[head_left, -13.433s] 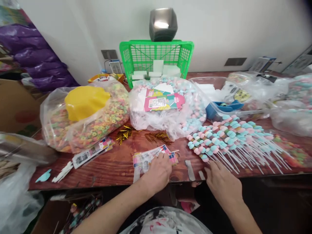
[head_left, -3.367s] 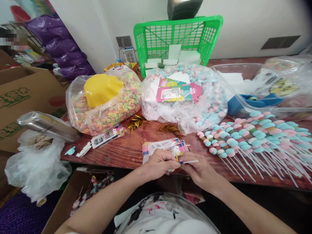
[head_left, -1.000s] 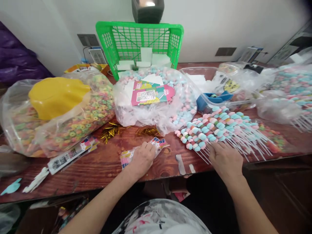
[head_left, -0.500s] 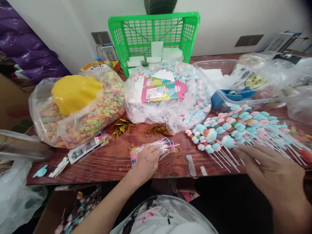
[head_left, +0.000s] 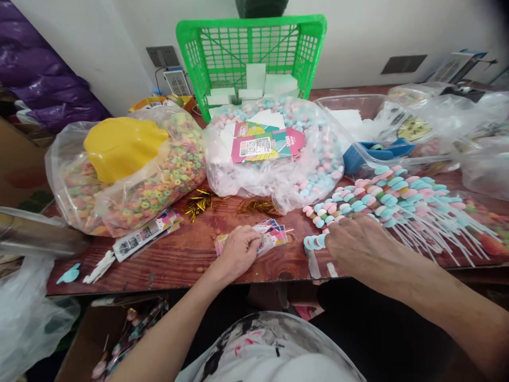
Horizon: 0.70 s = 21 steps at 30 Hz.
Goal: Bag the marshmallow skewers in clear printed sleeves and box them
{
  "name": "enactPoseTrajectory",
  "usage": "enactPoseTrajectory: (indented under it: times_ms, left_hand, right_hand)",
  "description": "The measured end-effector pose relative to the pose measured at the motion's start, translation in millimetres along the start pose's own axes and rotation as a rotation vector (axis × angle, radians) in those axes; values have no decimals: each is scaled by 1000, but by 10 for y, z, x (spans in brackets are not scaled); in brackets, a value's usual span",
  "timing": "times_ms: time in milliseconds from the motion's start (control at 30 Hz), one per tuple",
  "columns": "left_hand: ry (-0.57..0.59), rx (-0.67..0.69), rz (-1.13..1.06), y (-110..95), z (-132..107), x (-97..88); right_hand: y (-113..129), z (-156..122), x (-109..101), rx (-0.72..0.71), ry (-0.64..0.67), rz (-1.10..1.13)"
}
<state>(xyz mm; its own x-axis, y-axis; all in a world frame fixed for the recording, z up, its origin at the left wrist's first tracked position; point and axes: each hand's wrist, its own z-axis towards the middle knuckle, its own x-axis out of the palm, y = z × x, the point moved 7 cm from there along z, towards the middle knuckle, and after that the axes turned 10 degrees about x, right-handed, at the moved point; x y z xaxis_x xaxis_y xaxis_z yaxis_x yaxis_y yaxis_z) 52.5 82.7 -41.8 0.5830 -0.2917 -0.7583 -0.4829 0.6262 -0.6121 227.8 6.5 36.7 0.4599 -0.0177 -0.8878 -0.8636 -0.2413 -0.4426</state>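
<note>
Just off the skewer pile: one stick in hand

Right hand [head_left: 353,244] lies palm down at 4 o'clock on the wooden table [head_left: 186,257], fingers curled shut over a marshmallow skewer [head_left: 312,242]. Its blue and white end pokes out at the fingertips, toward 9 o'clock. The skewer pile [head_left: 397,196] sits just beyond, at 2 o'clock.

Left hand [head_left: 238,249], at 6 o'clock, has its fingertips bent down onto a stack of printed packets [head_left: 272,234]; cannot tell whether it pinches one.

Gold twist ties [head_left: 202,200] are scattered at 12 o'clock of the stack. Behind them:
- bag of coloured candy rings [head_left: 159,185] with a yellow scoop [head_left: 119,146], 10 o'clock
- bag of pink and blue marshmallows [head_left: 318,164], 12 o'clock
- green basket [head_left: 250,22] behind that
</note>
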Motion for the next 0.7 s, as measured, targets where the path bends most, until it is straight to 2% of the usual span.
enactPoseTrajectory:
  times_ms: [67, 133, 200, 367, 500, 633, 700]
  left_hand:
    - [-63, -27, -14, 9, -18, -24]
    - [-108, -43, -6, 4, -35, -42]
    - [-89, -9, 64, -41, -44, -31]
    - [46, 108, 255, -155, -118, 69]
    - [9, 126, 230, -104, -174, 91]
    - [-74, 74, 90, 24, -145, 46]
    - [-76, 21, 30, 77, -110, 16]
  right_hand:
    - [8, 36, -39, -13, -11, -42]
    - [-8, 55, -114, -53, -98, -94]
    - [-37, 93, -136, -99, -128, -123]
    - [-92, 308, -47, -36, 79, -100]
    - [15, 359, -104, 9, 143, -80]
    - [5, 304, -171, -10, -14, -41]
    - [-87, 248, -115, -16, -59, -3]
